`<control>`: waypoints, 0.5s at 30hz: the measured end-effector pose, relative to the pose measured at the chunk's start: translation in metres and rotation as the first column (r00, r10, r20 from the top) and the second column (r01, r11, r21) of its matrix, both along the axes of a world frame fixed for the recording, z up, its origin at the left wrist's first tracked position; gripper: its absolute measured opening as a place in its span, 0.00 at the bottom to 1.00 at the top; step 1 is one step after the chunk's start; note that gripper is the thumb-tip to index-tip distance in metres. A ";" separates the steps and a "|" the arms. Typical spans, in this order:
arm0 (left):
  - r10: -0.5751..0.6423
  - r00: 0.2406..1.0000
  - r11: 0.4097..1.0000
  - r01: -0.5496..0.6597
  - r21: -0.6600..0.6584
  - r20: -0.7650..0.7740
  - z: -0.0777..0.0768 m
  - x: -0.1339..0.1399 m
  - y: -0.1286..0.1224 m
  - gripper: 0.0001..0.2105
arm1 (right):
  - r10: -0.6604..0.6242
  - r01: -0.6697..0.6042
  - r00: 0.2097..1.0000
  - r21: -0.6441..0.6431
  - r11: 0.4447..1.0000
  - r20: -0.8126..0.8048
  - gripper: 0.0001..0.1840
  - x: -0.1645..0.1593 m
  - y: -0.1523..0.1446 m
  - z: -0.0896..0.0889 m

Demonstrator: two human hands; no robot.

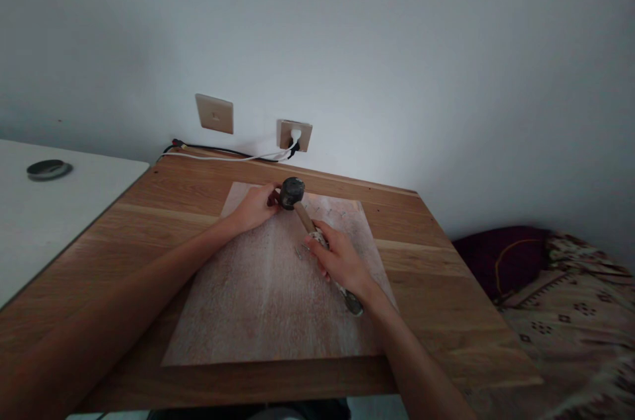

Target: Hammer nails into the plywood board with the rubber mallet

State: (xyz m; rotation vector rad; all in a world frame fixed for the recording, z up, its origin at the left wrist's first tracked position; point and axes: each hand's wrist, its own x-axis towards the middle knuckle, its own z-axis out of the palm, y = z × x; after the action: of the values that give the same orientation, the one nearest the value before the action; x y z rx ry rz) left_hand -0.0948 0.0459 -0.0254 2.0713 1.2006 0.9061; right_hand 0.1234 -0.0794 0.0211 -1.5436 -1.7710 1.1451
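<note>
My right hand (340, 254) is wrapped round the wooden handle of a mallet (292, 193) with a dark, thick head. The handle slants down to the right, its dark end showing below my palm. Beside the mallet head my left hand (258, 205) has its fingers curled together; their tips are partly hidden by the head, and what they hold cannot be made out. Under both hands lies a flat, pale, worn board (268, 314). Several small thin pieces, like nails, lie on the board near my right hand and towards its far edge.
The board rests on a wooden table (436, 301). At the left stands a white surface (30, 228) with a round dark-topped object (48, 169). Cables (223, 154) run along the table's back edge to a wall socket (294, 135). Patterned fabric (570, 321) lies at the right.
</note>
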 end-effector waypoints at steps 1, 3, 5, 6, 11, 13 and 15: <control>0.005 1.000 1.000 -0.005 0.003 -0.006 0.000 0.000 -0.001 0.20 | -0.005 0.005 1.000 -0.007 1.000 0.000 0.24 -0.001 0.000 0.000; 0.003 1.000 1.000 -0.003 0.007 -0.013 0.000 0.000 -0.001 0.19 | -0.015 0.015 1.000 -0.011 1.000 -0.006 0.25 -0.001 0.000 -0.001; -0.007 1.000 1.000 0.007 0.001 -0.024 0.001 -0.002 0.001 0.18 | -0.007 0.007 1.000 -0.005 1.000 -0.010 0.25 0.001 0.000 -0.003; -0.005 0.999 1.000 0.005 -0.002 -0.037 0.002 -0.004 0.002 0.17 | 0.001 -0.001 1.000 -0.003 1.000 -0.015 0.25 0.003 0.001 -0.004; -0.017 0.976 0.988 0.049 0.146 -0.217 0.024 -0.007 -0.011 0.09 | -0.067 0.068 0.995 0.009 0.998 -0.079 0.25 0.014 0.001 -0.001; -0.176 0.930 0.944 0.252 0.213 -0.324 0.032 0.002 -0.030 0.05 | -0.134 0.139 0.983 0.033 0.990 -0.122 0.26 0.017 0.001 0.001; -0.326 0.861 0.859 0.442 0.257 -0.391 0.036 0.018 -0.054 0.05 | -0.173 0.183 0.971 0.047 0.982 -0.162 0.26 0.020 0.000 0.004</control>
State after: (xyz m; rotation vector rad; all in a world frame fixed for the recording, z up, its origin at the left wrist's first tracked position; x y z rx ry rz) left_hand -0.0765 -0.0083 0.0103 2.7095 0.7546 0.6084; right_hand 0.1438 -0.0790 0.0248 -1.4987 -1.5177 1.0818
